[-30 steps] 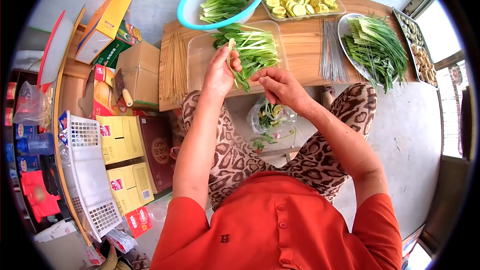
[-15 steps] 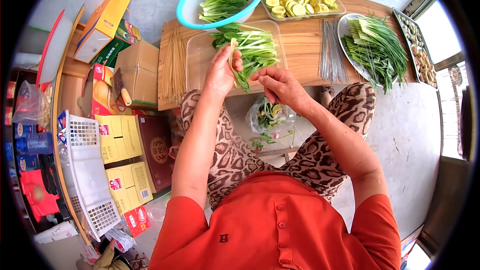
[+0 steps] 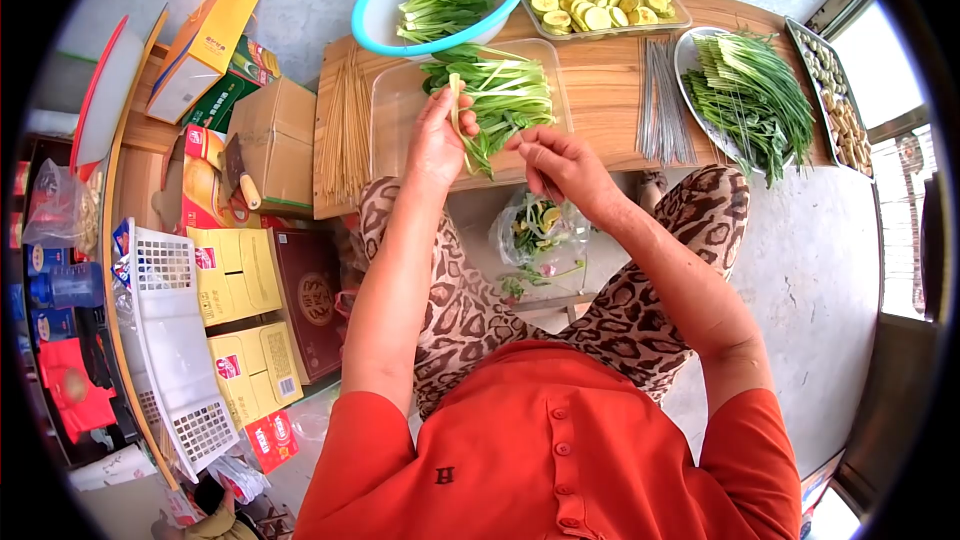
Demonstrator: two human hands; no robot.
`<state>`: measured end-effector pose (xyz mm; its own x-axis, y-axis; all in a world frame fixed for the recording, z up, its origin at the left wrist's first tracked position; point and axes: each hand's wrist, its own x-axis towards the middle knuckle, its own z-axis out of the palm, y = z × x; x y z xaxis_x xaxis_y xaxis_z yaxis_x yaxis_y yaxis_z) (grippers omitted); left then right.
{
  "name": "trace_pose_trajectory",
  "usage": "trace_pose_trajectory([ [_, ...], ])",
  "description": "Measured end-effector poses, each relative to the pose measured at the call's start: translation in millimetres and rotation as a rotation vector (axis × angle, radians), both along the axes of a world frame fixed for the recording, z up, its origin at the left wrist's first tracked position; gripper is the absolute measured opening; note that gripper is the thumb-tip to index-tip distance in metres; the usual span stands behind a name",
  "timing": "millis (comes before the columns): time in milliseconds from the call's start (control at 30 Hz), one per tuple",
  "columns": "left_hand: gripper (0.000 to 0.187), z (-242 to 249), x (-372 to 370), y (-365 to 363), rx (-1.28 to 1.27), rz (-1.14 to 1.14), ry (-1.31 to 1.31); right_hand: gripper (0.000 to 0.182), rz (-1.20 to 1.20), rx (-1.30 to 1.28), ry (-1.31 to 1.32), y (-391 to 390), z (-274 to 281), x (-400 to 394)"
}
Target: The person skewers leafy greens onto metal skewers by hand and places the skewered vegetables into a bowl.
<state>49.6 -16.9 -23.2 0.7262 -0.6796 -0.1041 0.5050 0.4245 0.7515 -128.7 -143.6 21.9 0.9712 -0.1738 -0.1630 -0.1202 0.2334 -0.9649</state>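
My left hand (image 3: 436, 138) is closed around a leafy green stalk (image 3: 458, 105), its pale stem standing up past the thumb and its leaf hanging toward the right. Just to the right, my right hand (image 3: 562, 168) is pinched at thumb and forefinger; anything between the tips is too small to make out. Behind both hands, a bunch of leafy greens (image 3: 510, 90) with pale stems lies in a clear plastic tray (image 3: 392, 130). More greens (image 3: 445, 0) sit in a white basin with a blue rim (image 3: 372, 2) behind the tray.
On the wooden table lie bamboo skewers (image 3: 343, 135) at left and metal skewers (image 3: 664, 105) at right. Sliced squash (image 3: 600, 0), a plate of chives (image 3: 750, 100) and a skewer-filled tray (image 3: 835, 100) stand farther right. Below hangs a plastic bag (image 3: 540, 230); boxes (image 3: 240, 275) stack left.
The stalk in my left hand stands slightly more upright, and that hand has shifted a little left. My right hand stays pinched close beside it, nearly unmoved.
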Motion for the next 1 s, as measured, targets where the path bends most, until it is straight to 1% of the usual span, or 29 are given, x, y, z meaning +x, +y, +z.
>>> trace_pose_trajectory([
  [33, 0.025, 0, 1, 1, -0.001, 0.000, 0.001, 0.021, 0.000, -0.001, 0.001, -3, 0, 1],
  [100, 0.024, -1, 2, 2, 0.024, 0.028, 0.006, 0.019, -0.167, 0.026, -0.190, -14, 0, 4],
  [133, 0.024, -1, 1, 3, 0.023, 0.031, 0.009, 0.018, -0.225, 0.031, -0.231, -21, 2, 4],
  [200, 0.023, -1, -1, 4, 0.098, 0.036, -0.047, 0.018, -0.341, 0.073, -0.303, -31, 7, 3],
  [267, 0.023, -3, 0, 4, 0.120, 0.030, -0.042, 0.019, -0.351, 0.086, -0.340, -35, 8, 1],
  [333, 0.022, -3, -1, 4, 0.141, 0.028, -0.037, 0.022, -0.348, 0.028, -0.444, -31, 14, -2],
  [400, 0.021, -2, 0, 4, 0.179, 0.036, -0.020, 0.024, -0.296, 0.065, -0.440, -22, 19, -3],
  [467, 0.021, -1, 0, 4, 0.175, 0.046, -0.010, 0.026, -0.133, 0.181, -0.412, -17, 20, -2],
  [500, 0.020, 0, 0, 4, 0.171, 0.051, 0.000, 0.022, -0.143, 0.179, -0.332, -13, 20, -2],
  [533, 0.020, 0, 0, 3, 0.170, 0.053, 0.000, 0.022, -0.141, 0.178, -0.332, -14, 15, -2],
  [600, 0.019, 2, 0, 3, 0.173, 0.062, 0.005, 0.015, -0.087, 0.029, -0.284, -15, 2, 0],
  [633, 0.019, 2, -1, 4, 0.171, 0.063, 0.004, 0.008, -0.095, 0.032, -0.262, -12, -2, 1],
  [667, 0.020, 3, -2, 4, 0.172, 0.072, 0.006, 0.008, -0.093, 0.031, -0.263, -10, -5, 2],
  [733, 0.020, 3, -1, 3, 0.172, 0.080, 0.005, 0.007, -0.108, 0.134, -0.208, -6, -6, 2],
  [800, 0.022, 2, 0, 3, 0.132, 0.066, 0.007, 0.010, -0.109, 0.159, -0.201, -6, -1, 3],
  [867, 0.022, 1, 0, 3, 0.116, 0.064, 0.005, 0.024, -0.110, 0.151, -0.192, -5, 3, 2],
  [900, 0.023, 1, 1, 3, 0.103, 0.059, 0.003, 0.024, -0.108, 0.151, -0.192, -4, 5, 1],
  [967, 0.024, 1, 2, 3, 0.069, 0.050, 0.025, 0.038, -0.082, 0.076, -0.170, 1, 10, -1],
  [1000, 0.025, 0, 3, 4, 0.037, 0.040, 0.046, 0.038, -0.081, 0.075, -0.170, 2, 13, -3],
])
